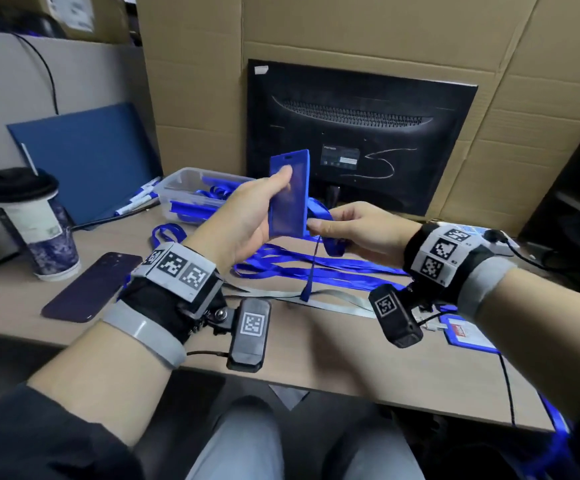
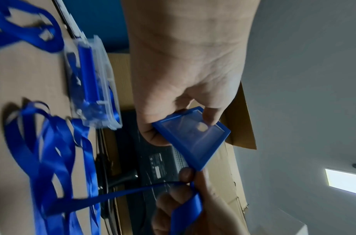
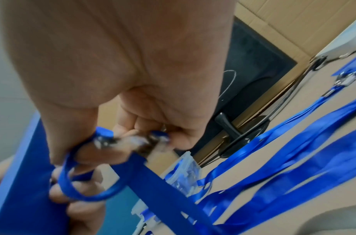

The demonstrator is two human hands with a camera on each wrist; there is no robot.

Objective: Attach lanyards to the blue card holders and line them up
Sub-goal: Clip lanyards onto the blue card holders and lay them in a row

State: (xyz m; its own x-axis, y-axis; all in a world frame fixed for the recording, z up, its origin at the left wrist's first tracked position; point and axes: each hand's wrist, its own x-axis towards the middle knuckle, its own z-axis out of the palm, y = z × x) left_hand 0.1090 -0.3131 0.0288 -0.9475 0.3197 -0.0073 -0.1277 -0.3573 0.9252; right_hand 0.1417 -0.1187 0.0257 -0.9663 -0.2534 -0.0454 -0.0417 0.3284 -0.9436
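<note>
My left hand (image 1: 257, 216) holds a blue card holder (image 1: 290, 194) upright above the desk, thumb on its clear face, slot end up. The same card holder (image 2: 195, 138) shows in the left wrist view, pinched between thumb and fingers. My right hand (image 1: 347, 226) grips the end of a blue lanyard (image 1: 330, 237) just right of the holder's lower edge. Its strap hangs down to the desk. In the right wrist view the lanyard (image 3: 88, 182) loops round my fingers, with its metal clip (image 3: 106, 141) blurred at the fingertips.
Several loose blue lanyards (image 1: 316, 268) lie across the desk. A clear plastic box (image 1: 195, 195) of holders and lanyards stands behind my left hand. A phone (image 1: 91, 289) and a lidded cup (image 1: 29, 220) sit left. A monitor's back (image 1: 361, 133) stands behind. A filled card holder (image 1: 468, 330) lies right.
</note>
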